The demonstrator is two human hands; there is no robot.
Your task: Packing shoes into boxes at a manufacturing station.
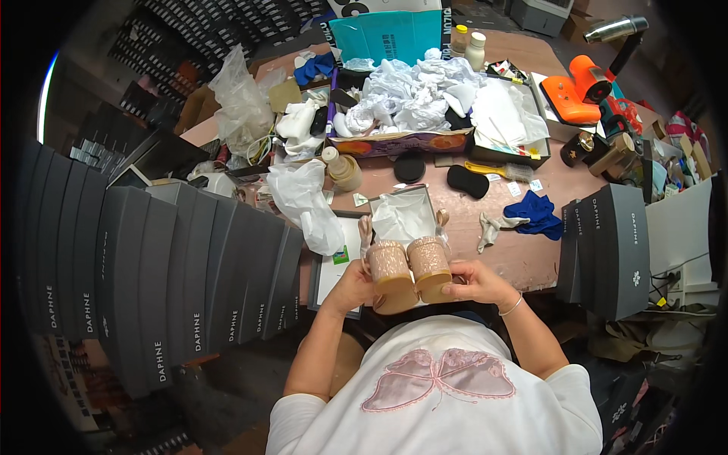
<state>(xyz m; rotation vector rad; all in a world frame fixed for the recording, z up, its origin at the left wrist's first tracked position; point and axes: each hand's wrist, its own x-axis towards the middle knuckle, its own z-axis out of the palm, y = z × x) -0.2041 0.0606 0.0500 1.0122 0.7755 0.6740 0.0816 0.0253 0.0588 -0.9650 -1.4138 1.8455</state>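
I hold a pair of pink, glittery high-heeled shoes side by side above the near table edge. My left hand (353,287) is closed round the outer side of the left shoe (388,262). The right shoe (429,258) is gripped by my right hand (479,283), its thumb on the tan underside. Both chunky heels and tan soles face me; pinkish straps show at the outer sides. Just beyond them, white tissue paper (400,217) fills a grey shoebox, partly hidden by the shoes. Left of it lies a white-lined tray or lid (334,274).
Stacks of dark grey shoeboxes flank me on the left (182,265) and right (618,250). Farther back are a carton of crumpled paper (417,91), a black shoe brush or sponge (468,182), a blue cloth (537,214) and an orange device (572,98).
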